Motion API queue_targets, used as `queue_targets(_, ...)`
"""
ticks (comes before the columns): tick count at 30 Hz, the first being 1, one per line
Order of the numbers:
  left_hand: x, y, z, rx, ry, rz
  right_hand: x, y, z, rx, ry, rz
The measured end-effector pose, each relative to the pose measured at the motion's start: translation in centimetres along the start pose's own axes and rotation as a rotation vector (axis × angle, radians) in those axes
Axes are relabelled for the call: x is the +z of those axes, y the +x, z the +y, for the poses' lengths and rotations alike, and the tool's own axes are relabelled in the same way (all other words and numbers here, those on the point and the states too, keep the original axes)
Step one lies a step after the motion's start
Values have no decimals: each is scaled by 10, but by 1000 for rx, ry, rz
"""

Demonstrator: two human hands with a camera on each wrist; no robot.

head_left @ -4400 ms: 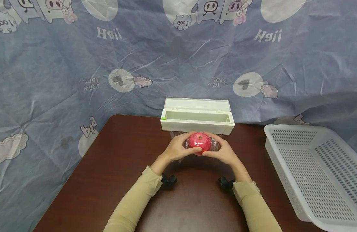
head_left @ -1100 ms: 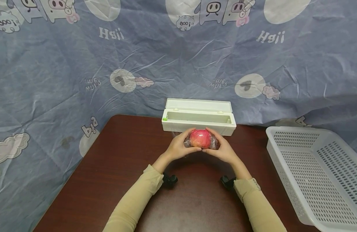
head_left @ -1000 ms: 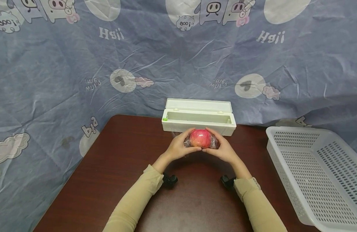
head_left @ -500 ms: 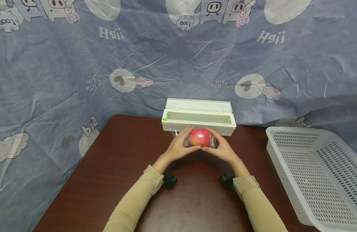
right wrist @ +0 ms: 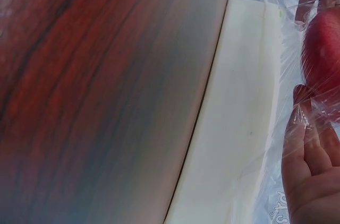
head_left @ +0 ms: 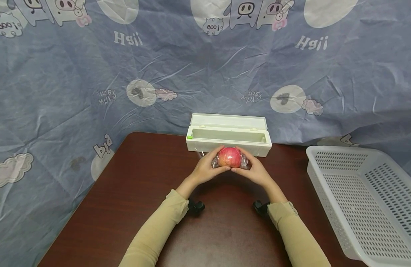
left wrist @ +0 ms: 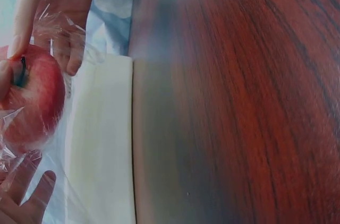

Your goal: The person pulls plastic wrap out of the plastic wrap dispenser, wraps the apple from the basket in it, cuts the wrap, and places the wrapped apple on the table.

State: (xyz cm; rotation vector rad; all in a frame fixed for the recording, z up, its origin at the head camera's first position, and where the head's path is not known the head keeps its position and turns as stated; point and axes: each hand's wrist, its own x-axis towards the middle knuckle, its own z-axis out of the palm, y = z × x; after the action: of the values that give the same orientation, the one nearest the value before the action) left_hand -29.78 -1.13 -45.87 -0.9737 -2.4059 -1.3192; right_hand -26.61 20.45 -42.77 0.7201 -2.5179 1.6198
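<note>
Between both hands a red apple (head_left: pixel 229 157) is held up, with clear plastic wrap (head_left: pixel 244 162) bunched at its sides. My left hand (head_left: pixel 204 168) grips it from the left and my right hand (head_left: pixel 256 170) from the right, thumbs meeting at the near side. In the left wrist view the apple (left wrist: pixel 36 99) shows its stem, with a thumb pressed beside it and loose film around. The right wrist view has fingers (right wrist: pixel 313 155) behind the stretched film, under the apple (right wrist: pixel 324 54). Just behind the hands stands a long white box (head_left: pixel 228 142), its lid raised.
A white perforated plastic basket (head_left: pixel 338 211) sits at the right of the dark wooden table (head_left: pixel 125 185). A blue printed cloth (head_left: pixel 205 66) hangs behind the table and down its left side.
Over the last few seconds the apple has turned in the hands, its stem end going from facing up to out of the head view. Lately it has tilted and risen slightly.
</note>
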Motion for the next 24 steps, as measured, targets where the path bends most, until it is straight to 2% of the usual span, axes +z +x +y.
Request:
queue_targets(8, -3, 1, 0, 18, 35, 3, 0, 4, 27, 40, -5, 8)
queue_targets(13, -6, 2, 4, 30, 35, 11, -1, 4, 24, 18, 6, 10)
queue_targets(18, -9, 3, 10, 31, 29, 12, -3, 3, 16, 28, -13, 20)
queue_targets(24, -10, 3, 10, 34, 54, 16, -3, 2, 17, 34, 1, 18)
